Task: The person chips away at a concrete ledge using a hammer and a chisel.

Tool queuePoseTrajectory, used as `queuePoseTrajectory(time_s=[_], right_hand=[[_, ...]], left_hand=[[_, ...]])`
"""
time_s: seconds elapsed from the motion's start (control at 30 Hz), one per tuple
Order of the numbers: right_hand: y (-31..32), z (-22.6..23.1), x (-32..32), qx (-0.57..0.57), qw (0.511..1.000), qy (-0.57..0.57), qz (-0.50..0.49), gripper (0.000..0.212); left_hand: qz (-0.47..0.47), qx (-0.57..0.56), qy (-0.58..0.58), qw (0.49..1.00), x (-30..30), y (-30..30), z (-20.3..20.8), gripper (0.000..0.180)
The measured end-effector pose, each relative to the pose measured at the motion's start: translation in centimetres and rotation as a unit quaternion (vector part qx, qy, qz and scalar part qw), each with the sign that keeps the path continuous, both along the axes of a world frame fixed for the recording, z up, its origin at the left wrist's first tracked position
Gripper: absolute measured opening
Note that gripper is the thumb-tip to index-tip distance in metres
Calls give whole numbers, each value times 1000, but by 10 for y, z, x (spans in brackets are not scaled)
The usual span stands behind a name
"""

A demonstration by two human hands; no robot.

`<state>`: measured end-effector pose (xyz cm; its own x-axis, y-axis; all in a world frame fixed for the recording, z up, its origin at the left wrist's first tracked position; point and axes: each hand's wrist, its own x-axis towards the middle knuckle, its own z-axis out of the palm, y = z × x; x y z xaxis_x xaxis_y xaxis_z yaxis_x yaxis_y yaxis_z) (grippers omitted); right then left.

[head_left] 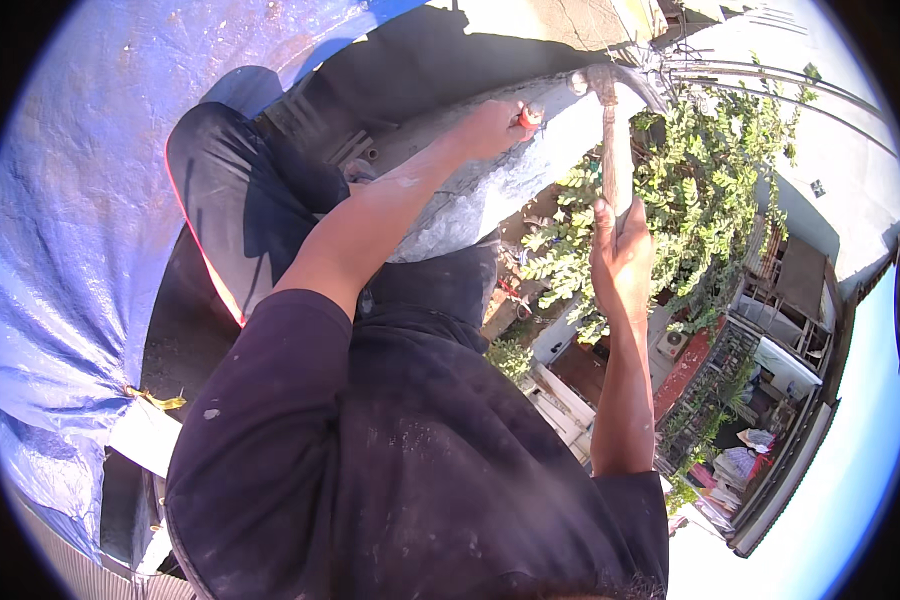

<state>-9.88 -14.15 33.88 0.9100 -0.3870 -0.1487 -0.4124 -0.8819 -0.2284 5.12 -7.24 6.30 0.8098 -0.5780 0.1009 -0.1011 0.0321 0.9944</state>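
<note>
My right hand is closed round the lower part of the wooden handle of a claw hammer. The hammer is raised upright, its metal head at the top and its claw pointing right. My left hand grips an orange-handled tool. Only the orange end shows past the fingers, so its kind is hidden. This hand is over a rough, grey-white concrete wall top, and the hammer head is above and to the right of it. My legs in dark trousers are beside and against the wall.
A blue tarp covers the left side. Leafy branches grow beyond the wall on the right, below overhead cables. Lower down is a house with a cluttered balcony. A dark shadow falls across the far surface.
</note>
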Motion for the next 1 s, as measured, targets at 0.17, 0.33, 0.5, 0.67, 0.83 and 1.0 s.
queuePoseTrajectory(time_s=[0.17,0.33,0.5,0.67,0.83,1.0], right_hand=[[19,-24,-7,-26,993,-115,-12,37],[-19,-60,-14,-53,993,107,15,36],[10,-46,-44,70,993,-33,-93,36],[1,-50,-51,246,950,-136,-138,28],[-1,-62,-62,317,921,-107,-199,24],[-2,-70,-63,264,943,-71,-190,17]], left_hand=[[-33,40,-30,998,-1,-6,5,24],[-78,93,-105,987,-5,-13,-25,21],[44,47,35,997,-33,14,-67,24],[198,-81,148,966,6,20,-94,30],[154,-48,170,972,9,5,-44,30],[153,22,151,976,-3,-10,-69,28]])
